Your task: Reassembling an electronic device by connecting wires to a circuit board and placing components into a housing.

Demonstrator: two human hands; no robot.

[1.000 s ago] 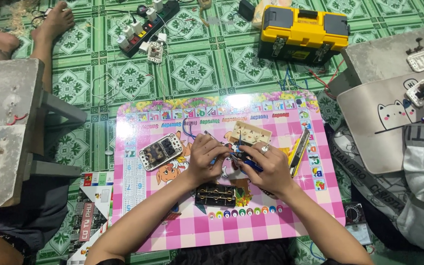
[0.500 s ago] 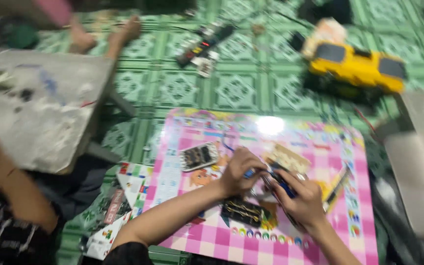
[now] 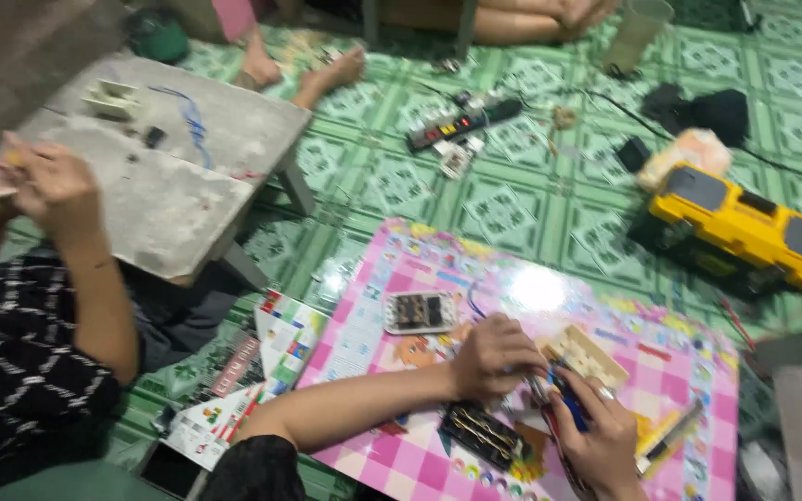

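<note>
Moved: since half a second ago the view has swung left; the pink table sits lower right now, and a neighbour's grey table with raised hands has come into view at 9 o'clock.
Fingers: left hand (image 3: 492, 357) curled, fingertips pressed together on a small part too blurred to name; right hand (image 3: 598, 436) pinching a blue-handled tool (image 3: 570, 408).
Work piece: at the fingertips, between both hands, on the pink table (image 3: 373, 339).
Handling: judged light, stiff, fragile; best gripped by its edges.
Around: dark circuit module (image 3: 483, 433) at 6 o'clock; phone board (image 3: 419, 313) at 10 o'clock; beige board (image 3: 587, 355) at 2 o'clock.
Farther: yellow toolbox (image 3: 744, 227) at 1 o'clock.
</note>
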